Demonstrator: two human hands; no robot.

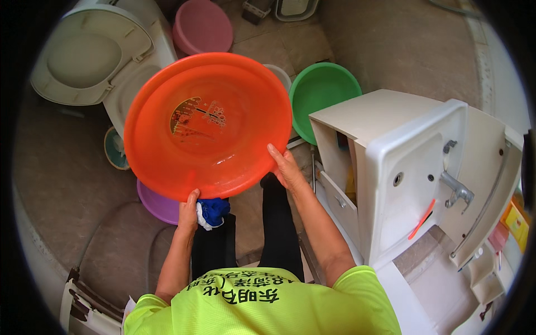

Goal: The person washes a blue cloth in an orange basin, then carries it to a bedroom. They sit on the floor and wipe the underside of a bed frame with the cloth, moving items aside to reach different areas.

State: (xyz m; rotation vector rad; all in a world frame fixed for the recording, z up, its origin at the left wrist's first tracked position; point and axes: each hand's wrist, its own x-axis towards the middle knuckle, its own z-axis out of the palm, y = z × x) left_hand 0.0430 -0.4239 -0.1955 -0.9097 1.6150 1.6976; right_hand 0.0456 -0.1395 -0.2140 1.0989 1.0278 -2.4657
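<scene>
Both my hands hold a large orange plastic basin (234,113) in front of me, its inside facing up towards the camera. A printed picture marks its bottom, and I see no water in it. My left hand (189,209) grips the near rim, thumb over the edge. Beside that hand, below the rim, hangs a bunched blue and white cloth (213,212); how it is held is hidden. My right hand (284,165) clasps the rim at the right, thumb on the inner side and fingers underneath.
A toilet (88,54) stands at the left with its lid up. Around lie a pink basin (204,27), a green basin (324,96) and a purple basin (157,205). At the right, a washbasin (410,197) with a tap (457,190) sits on a cabinet (368,111) whose door is open.
</scene>
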